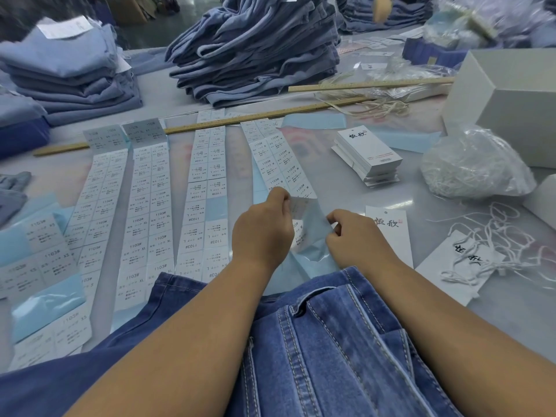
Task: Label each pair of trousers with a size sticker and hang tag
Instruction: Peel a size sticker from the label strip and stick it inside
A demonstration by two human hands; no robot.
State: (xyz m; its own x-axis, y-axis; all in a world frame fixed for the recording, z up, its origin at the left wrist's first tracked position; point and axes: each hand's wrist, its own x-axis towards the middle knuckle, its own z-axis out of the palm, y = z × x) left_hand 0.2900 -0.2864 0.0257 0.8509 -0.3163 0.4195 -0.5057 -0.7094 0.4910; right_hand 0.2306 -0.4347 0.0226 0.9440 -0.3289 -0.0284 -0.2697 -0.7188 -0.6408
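A sticker [298,207] is pinched by the left grip [264,230] while its blue backing strip [313,236] is pinched by the right grip [356,236], trousers [316,341] just below both on the desk [346,182].

- A pale grey table [346,188] filled most of the frame under soft, even light.
- A strip of shiny grey floor [168,31] showed at upper centre.
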